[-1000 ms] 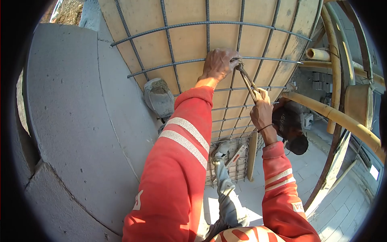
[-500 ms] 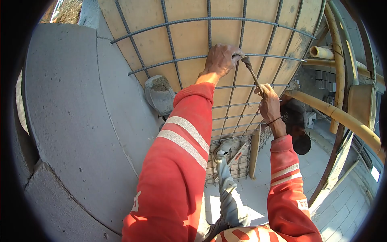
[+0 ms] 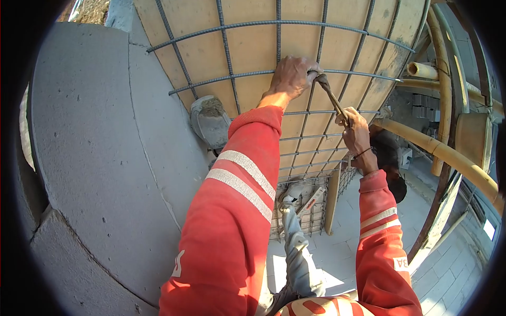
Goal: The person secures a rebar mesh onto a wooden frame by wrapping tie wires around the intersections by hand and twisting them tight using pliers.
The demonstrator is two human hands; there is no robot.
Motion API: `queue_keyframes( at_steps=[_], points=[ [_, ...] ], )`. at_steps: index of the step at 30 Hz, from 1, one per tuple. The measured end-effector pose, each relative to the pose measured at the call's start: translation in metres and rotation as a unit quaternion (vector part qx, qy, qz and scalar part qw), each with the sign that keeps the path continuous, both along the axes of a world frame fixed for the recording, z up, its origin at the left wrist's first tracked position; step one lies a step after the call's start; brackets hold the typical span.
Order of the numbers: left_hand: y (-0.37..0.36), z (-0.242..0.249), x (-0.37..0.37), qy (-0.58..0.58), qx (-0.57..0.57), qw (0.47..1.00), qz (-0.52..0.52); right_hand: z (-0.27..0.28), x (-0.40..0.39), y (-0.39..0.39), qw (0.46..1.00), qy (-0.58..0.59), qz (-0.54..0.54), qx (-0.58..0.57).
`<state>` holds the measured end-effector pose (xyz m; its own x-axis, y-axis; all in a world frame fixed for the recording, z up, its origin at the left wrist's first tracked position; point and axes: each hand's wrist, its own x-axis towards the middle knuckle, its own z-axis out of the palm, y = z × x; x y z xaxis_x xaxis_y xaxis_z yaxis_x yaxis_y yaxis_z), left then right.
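Observation:
My left hand (image 3: 291, 80) is closed over a horizontal rebar (image 3: 237, 75), close to a crossing in the steel grid. Its fingertips are bent toward the jaws of the pincers (image 3: 331, 96), and whether they also pinch a tie wire is hidden. Lower and to the right, my right hand (image 3: 355, 131) grips the pincers by the handles. The tool slants up to the left, its head right beside my left fingers at the bar. Behind the grid lies a tan plywood panel (image 3: 253, 52).
My shoe (image 3: 211, 121) rests on the grey concrete ledge (image 3: 95, 131) at left. Bamboo poles (image 3: 443, 147) and timber stand at right. Another person (image 3: 387, 152) is partly hidden below my right hand. Further down are a spirit level (image 3: 312, 201) and a paved floor (image 3: 443, 274).
My right hand has moved slightly right and down with the pincers' handles, turning the tool a little. My left hand stays at the same bar.

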<state>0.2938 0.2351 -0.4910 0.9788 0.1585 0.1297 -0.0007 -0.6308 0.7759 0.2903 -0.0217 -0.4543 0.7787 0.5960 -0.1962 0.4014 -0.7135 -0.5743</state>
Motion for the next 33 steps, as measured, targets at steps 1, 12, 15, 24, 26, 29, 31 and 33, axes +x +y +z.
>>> queue_keyframes(
  at_steps=[1, 12, 15, 24, 26, 29, 31, 33],
  points=[
    [0.000, 0.000, -0.001, 0.002, 0.000, 1.000, 0.001, 0.000, -0.001, 0.002, 1.000, 0.002, 0.001, 0.000],
    [0.002, 0.008, -0.002, 0.015, 0.000, 1.000, -0.008, 0.023, -0.041, 0.041, 0.991, 0.073, -0.109, -0.008],
    [0.001, 0.019, 0.001, 0.086, -0.009, 0.996, -0.002, 0.029, -0.045, 0.047, 0.980, 0.139, -0.140, -0.016],
    [0.011, 0.028, -0.003, 0.040, -0.041, 0.997, -0.044, 0.017, -0.012, 0.020, 0.990, 0.123, -0.066, -0.035],
    [0.010, 0.019, -0.003, 0.034, -0.040, 0.998, -0.041, 0.024, -0.020, 0.028, 0.915, 0.363, -0.160, 0.073],
    [0.008, 0.019, -0.002, 0.019, -0.036, 0.998, -0.038, 0.003, -0.034, 0.017, 0.575, 0.701, -0.261, 0.332],
    [0.011, 0.019, -0.001, 0.014, -0.034, 0.999, -0.035, -0.009, -0.039, 0.021, 0.532, 0.735, -0.230, 0.352],
    [0.009, 0.014, -0.001, 0.034, -0.023, 0.999, -0.028, -0.026, -0.045, 0.021, 0.704, 0.600, -0.261, 0.275]
  ],
)
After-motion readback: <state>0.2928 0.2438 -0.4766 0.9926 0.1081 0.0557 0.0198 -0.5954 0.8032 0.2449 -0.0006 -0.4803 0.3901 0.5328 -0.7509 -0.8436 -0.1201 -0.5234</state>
